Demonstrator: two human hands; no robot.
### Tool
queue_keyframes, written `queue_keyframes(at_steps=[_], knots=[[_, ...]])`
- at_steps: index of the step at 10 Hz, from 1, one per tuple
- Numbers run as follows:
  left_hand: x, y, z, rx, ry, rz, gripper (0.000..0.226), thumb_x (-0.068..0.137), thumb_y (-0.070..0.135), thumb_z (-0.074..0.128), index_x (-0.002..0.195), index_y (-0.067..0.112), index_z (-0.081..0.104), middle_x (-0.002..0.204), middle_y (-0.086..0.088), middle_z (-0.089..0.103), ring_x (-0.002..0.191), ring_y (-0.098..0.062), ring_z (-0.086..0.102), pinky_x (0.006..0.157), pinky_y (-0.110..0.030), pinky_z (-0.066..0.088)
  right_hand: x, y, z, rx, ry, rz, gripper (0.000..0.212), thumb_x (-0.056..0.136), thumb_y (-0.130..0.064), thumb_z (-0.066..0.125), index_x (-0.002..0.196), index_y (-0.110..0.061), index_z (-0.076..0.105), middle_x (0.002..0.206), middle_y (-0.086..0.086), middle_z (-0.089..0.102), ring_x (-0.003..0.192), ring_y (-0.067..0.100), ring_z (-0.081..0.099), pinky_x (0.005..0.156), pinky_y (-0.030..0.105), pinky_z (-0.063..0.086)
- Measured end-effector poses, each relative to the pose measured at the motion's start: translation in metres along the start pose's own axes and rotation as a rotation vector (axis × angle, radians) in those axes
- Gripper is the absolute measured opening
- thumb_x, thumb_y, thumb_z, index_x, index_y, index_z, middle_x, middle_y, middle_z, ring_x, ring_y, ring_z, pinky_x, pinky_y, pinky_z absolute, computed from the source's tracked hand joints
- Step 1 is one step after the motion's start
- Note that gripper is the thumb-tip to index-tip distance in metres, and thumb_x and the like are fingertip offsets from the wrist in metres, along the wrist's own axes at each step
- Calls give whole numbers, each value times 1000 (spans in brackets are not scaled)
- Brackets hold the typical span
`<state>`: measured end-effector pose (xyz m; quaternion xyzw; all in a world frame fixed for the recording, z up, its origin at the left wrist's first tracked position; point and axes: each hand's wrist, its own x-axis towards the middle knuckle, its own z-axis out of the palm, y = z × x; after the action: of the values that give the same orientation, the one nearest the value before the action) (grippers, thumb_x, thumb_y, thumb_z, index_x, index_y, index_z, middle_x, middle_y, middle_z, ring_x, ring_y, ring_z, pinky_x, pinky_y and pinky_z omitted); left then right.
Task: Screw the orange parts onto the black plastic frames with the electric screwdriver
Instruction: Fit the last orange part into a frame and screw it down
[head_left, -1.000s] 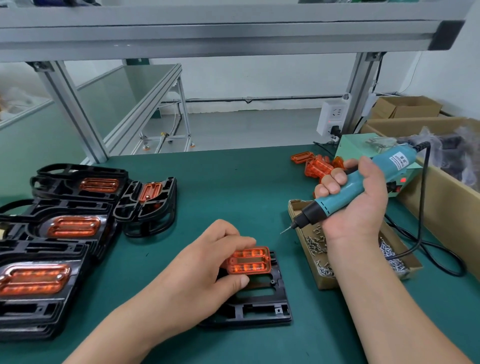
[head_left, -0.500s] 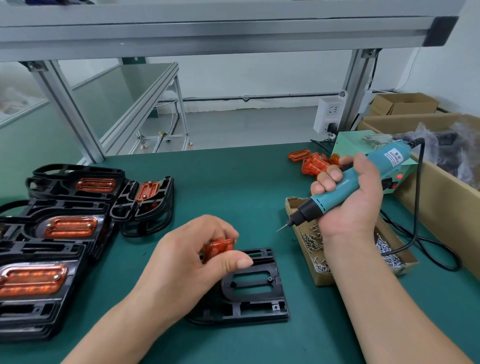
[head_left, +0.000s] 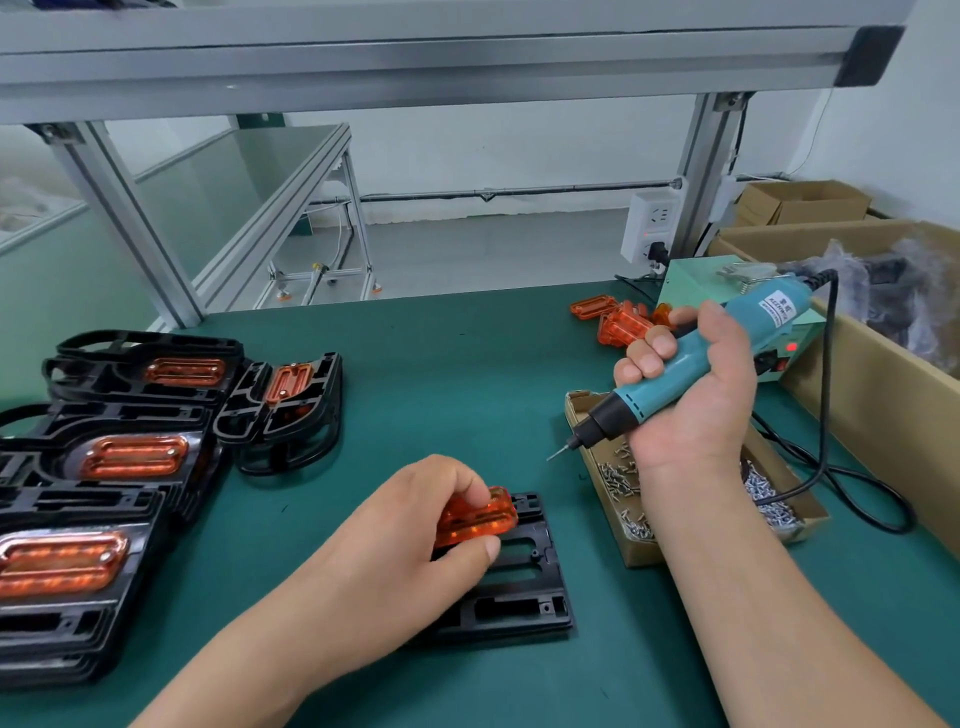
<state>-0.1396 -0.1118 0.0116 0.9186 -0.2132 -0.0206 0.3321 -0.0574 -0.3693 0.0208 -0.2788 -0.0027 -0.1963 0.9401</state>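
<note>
Head camera: at a green table (head_left: 441, 374), a worker's left hand (head_left: 415, 540) holds an orange part (head_left: 480, 517) over the far left corner of a black plastic frame (head_left: 524, 597), fingers (head_left: 470, 488) and thumb pinching it. The part looks tilted and not yet seated, and no screw shows in it. To the right of the frame and beyond it, the right hand (head_left: 691, 400) has its fingers wrapped round the electric screwdriver (head_left: 691, 358), whose bit hangs in the air, pointing down toward the frame but apart from it. Whether the bit carries a screw is too small to tell. Just right of the frame sits a cardboard box of screws (head_left: 641, 556). Left of the frame, stacked frames (head_left: 104, 457) already wear orange parts, judged finished. Far beyond the frame to its right, loose orange parts (head_left: 621, 325) wait, so this unit is at its start and more appear to follow.
</note>
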Motion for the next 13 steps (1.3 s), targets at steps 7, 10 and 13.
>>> queue_keyframes(at_steps=[7, 10, 13], knots=[[4, 6, 11, 293, -106, 318, 37, 107, 51, 40, 122, 37, 70, 126, 24, 48, 121, -5, 44, 105, -32, 41, 0, 1, 1, -4, 2, 19, 19, 101, -28, 58, 86, -16, 59, 70, -1, 48, 55, 12, 44, 54, 26, 42], [9, -16, -5, 271, -58, 197, 28, 103, 31, 61, 130, 38, 68, 135, 24, 48, 131, 2, 40, 112, -28, 37, -1, 0, 2, 5, 9, 13, 20, 102, -27, 58, 86, -16, 59, 70, -1, 48, 55, 12, 44, 53, 26, 43], [8, -15, -4, 193, -154, 173, 24, 101, 41, 63, 122, 52, 67, 137, 35, 41, 130, 9, 41, 106, -17, 36, 4, -6, -2, 38, 27, -6, 17, 101, -27, 60, 88, -16, 58, 72, -1, 47, 57, 13, 44, 56, 27, 42]])
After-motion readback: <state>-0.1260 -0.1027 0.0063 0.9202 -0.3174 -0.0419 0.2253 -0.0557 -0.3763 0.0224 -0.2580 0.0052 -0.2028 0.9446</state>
